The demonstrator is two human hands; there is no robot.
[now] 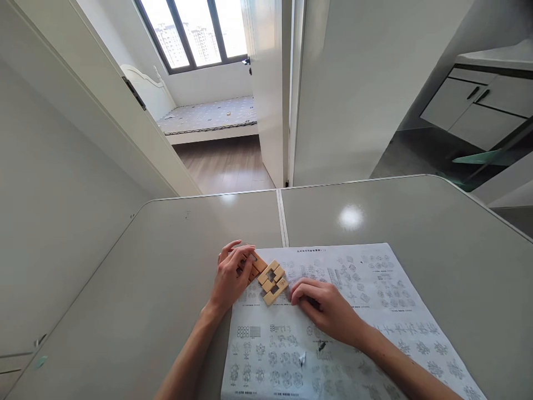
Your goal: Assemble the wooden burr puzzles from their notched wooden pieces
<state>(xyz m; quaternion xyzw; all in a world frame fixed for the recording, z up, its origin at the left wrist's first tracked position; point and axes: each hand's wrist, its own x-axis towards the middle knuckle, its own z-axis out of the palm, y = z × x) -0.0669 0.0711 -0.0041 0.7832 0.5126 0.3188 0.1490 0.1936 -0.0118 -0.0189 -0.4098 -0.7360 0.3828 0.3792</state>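
Near the top left corner of the printed sheet, my left hand (233, 274) is closed over a group of orange-brown wooden puzzle pieces (260, 263), its fingers and thumb covering part of them. Against these lies a cluster of pale yellow wooden puzzle pieces (273, 282), fitted together with small square gaps between them. My right hand (327, 305) rests on the sheet just right of the pale pieces, apart from them. Its fingers are curled inward, and I see nothing held in them. Both groups lie partly on the paper sheet (345, 366), which carries many small line diagrams.
The grey table (200, 233) has a pale seam (282, 216) down its middle. Beyond its far edge, an open door (268, 83) shows a bed (208, 114) under a window. White cabinets (483, 100) stand at the far right.
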